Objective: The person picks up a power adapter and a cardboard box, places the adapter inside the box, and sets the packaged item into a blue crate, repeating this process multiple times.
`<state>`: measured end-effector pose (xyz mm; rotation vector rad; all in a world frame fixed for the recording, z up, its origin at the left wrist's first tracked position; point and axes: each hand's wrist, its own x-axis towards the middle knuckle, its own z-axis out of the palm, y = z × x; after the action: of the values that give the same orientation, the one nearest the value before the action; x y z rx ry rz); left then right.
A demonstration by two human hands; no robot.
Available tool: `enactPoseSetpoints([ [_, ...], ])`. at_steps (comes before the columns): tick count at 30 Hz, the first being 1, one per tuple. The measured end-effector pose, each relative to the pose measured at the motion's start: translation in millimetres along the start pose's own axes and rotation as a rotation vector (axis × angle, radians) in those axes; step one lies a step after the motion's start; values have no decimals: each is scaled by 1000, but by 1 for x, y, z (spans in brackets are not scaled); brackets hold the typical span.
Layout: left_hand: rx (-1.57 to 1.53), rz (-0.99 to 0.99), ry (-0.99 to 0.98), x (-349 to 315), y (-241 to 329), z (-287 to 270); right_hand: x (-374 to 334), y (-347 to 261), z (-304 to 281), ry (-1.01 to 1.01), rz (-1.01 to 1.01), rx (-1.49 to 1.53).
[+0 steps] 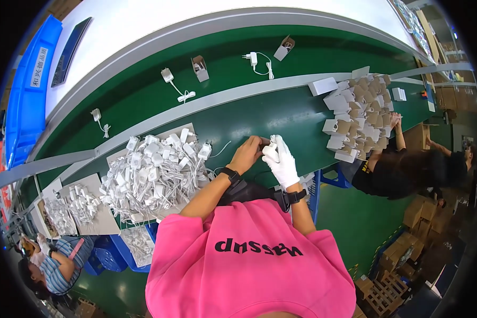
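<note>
Close together over the green table [228, 124], my two hands meet in front of my body. The bare left hand [247, 154] is closed, its fingertips at a small brownish piece [264, 142] that is mostly hidden. My right hand [283, 163], in a white glove, is closed too; white on white, what it grips cannot be made out. Left of my hands lies a big heap of white chargers with cables [148, 172]. One charger [205, 150] at the heap's right edge has its cable stretched toward my left hand.
Open white boxes [355, 116] stand grouped at the right, beside a co-worker's hand [395, 120]. Along the raised back strip sit single chargers [167, 75] and small open boxes [200, 69]. A grey rail [228, 96] crosses behind. Another person [63, 265] works at far left.
</note>
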<state>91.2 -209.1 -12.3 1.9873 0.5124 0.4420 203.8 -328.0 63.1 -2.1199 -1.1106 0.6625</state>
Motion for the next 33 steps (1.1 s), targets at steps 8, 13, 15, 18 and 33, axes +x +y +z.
enactPoseSetpoints([
  [8,20,-45,-54,-4,4,-6,-7,9,10,-31,129,83],
  [13,55,5,-90,-6,3,-9,4,13,10,-61,63,-192],
  [15,58,48,-95,-11,2,-10,9,6,7,-138,120,-200],
  [18,61,139,-105,-15,2,-10,15,-5,11,-73,187,-311],
  [33,56,80,-68,-10,1,-2,5,13,36,27,-66,-363],
])
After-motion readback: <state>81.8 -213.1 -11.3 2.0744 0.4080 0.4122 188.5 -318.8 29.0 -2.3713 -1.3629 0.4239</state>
